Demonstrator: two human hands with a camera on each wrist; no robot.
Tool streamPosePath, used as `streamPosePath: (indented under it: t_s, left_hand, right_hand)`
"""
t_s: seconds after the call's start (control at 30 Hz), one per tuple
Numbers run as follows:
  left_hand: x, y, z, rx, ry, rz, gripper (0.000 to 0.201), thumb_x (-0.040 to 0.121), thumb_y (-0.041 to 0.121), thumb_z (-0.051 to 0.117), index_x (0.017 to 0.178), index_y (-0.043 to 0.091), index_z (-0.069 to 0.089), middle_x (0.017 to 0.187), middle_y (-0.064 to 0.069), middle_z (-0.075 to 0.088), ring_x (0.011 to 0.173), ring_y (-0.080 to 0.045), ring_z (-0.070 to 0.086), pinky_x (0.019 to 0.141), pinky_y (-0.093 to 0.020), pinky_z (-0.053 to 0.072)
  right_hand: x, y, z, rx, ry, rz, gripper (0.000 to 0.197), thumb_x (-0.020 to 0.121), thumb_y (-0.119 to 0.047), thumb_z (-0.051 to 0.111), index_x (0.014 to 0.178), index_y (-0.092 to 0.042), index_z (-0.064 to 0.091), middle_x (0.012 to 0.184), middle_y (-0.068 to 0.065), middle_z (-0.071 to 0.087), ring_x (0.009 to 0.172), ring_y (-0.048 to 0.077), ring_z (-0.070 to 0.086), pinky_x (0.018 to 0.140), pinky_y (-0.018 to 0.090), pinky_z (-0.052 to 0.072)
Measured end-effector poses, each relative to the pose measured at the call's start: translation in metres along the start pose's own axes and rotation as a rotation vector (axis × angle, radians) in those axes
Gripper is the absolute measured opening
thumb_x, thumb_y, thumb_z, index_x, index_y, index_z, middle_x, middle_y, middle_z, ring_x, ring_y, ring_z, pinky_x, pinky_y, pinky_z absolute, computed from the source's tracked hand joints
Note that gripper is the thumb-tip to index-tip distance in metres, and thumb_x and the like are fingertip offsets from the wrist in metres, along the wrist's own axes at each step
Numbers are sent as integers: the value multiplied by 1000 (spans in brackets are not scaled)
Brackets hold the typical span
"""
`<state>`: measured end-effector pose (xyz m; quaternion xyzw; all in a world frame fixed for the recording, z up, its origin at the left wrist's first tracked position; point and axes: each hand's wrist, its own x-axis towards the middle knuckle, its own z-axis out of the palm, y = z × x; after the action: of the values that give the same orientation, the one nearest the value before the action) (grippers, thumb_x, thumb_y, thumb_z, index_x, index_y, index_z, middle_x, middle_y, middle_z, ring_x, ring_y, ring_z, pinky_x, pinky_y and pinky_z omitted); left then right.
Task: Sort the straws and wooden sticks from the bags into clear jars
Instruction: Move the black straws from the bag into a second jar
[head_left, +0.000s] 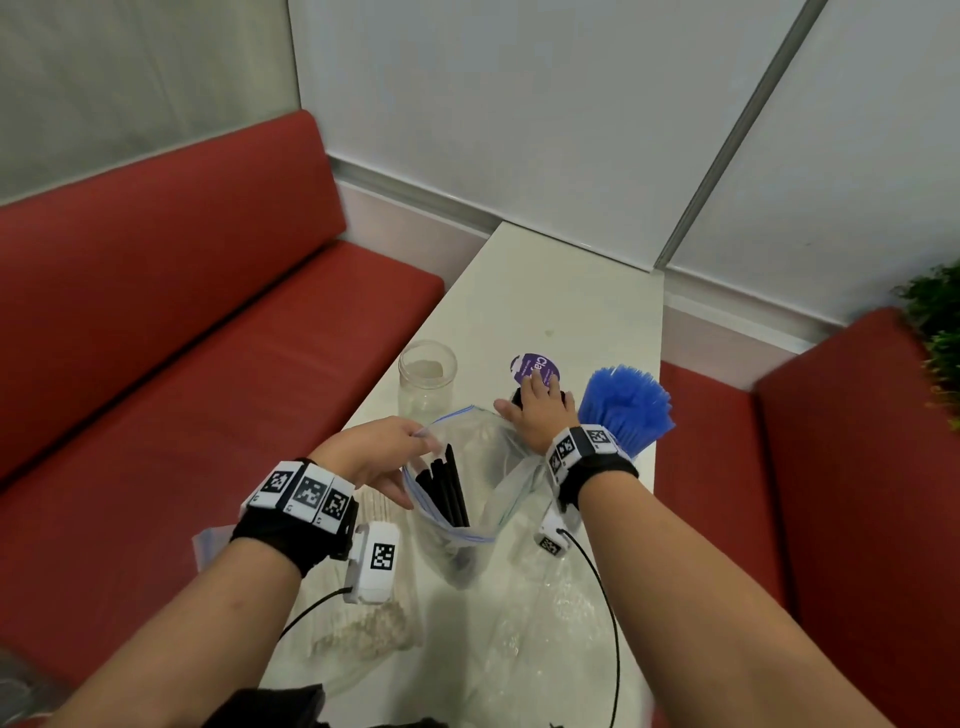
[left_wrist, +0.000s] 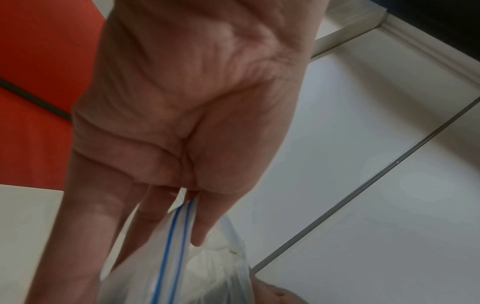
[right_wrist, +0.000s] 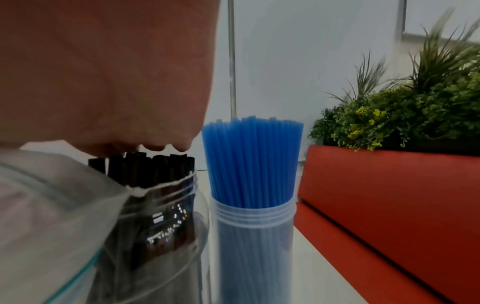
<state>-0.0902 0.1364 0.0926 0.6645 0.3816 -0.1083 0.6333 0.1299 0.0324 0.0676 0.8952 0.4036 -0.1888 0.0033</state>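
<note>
My left hand (head_left: 410, 441) pinches the rim of a clear zip bag (head_left: 467, 519) and holds its mouth open; the blue zip line runs between the thumb and fingers (left_wrist: 153, 216). Several black straws (head_left: 447, 493) stand inside the bag. My right hand (head_left: 540, 402) rests flat, fingers straight, on the tops of more black straws (right_wrist: 145, 164) standing in a clear jar (right_wrist: 166, 226). Beside it on the right, a jar (right_wrist: 254, 226) is packed with blue straws (head_left: 626, 410). An empty clear jar (head_left: 427, 379) stands at the left of the table. A bag of wooden sticks (head_left: 363, 623) lies under my left wrist.
A white table (head_left: 571, 291) runs between red bench seats (head_left: 208, 338) on both sides. A purple round label (head_left: 535, 366) shows behind my right hand. A loose clear bag (head_left: 545, 639) lies near the front. A green plant (right_wrist: 415, 102) sits behind the right seat.
</note>
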Motion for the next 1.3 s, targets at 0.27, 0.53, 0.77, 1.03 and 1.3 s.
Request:
streamPosePath:
  t_s: [0.27,0.53,0.77,1.03,1.3]
  left_hand:
    - [5,4,10,-28,44,-1,21,99,28,47,106,15,63,116,-16,57,72,-29,66,59,-38,60]
    - [10,-5,27,-366,10,51,26,104,39,33,93,19,46,120,-8,63,95,-33,63,77,-49,50]
    - [6,-6,33,-470,64,78,26,105,37,32,89,19,42,114,-13,65,84,-35,62,63,-39,49]
    - [7,-10,39,-369,137,54,24,104,32,29,90,18,42,122,-15,64,91,-36,61,75,-53,54]
    - [7,-11,36,-322,111,10,23,103,31,31,90,18,44,126,-16,61,85,-32,61,57,-40,56]
  right_hand:
    - [-52,-34,-62,874,178,-223,27,91,-2,46,83,-3,72,73,9,70,62,17,64,67,33,56]
    - [-87,-69,43,235,-170,-163,37,99,-16,54,132,1,54,122,21,64,112,36,62,89,37,50]
    - [-93,-53,54,530,-5,-104,18,95,-7,57,107,1,68,106,20,71,100,33,65,82,35,48]
    - [-95,-36,10,727,41,-124,7,93,-8,68,98,-10,63,102,13,69,98,27,66,96,48,53]
    - [-93,10,-117,1156,481,-121,9,92,-10,69,95,-17,65,103,14,72,98,28,72,87,43,61]
